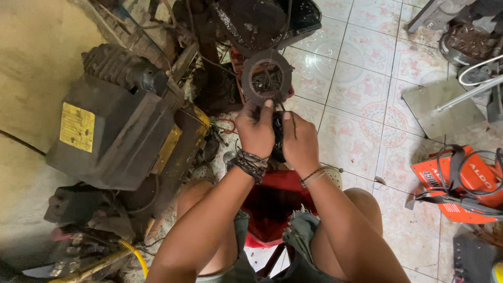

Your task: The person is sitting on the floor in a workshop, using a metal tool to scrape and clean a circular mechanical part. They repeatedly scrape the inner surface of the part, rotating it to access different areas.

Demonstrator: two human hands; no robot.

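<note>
Both hands raised at frame centre, close together, backs toward camera. Left hand [255,128] closed on lower edge of dark ring-shaped stator [266,77], thumb up against its rim; bare wire ends show inside ring. Right hand [298,139] just beside it, curled around small black part [277,137] between 2 hands; what part is, cannot tell. Cord bracelets [250,163] on left wrist. Grimy grey engine block [112,126] at left of frame. Orange welding machine [461,183] at right, on tiled floor [361,78]. Red stool [272,202] below hands.
</note>
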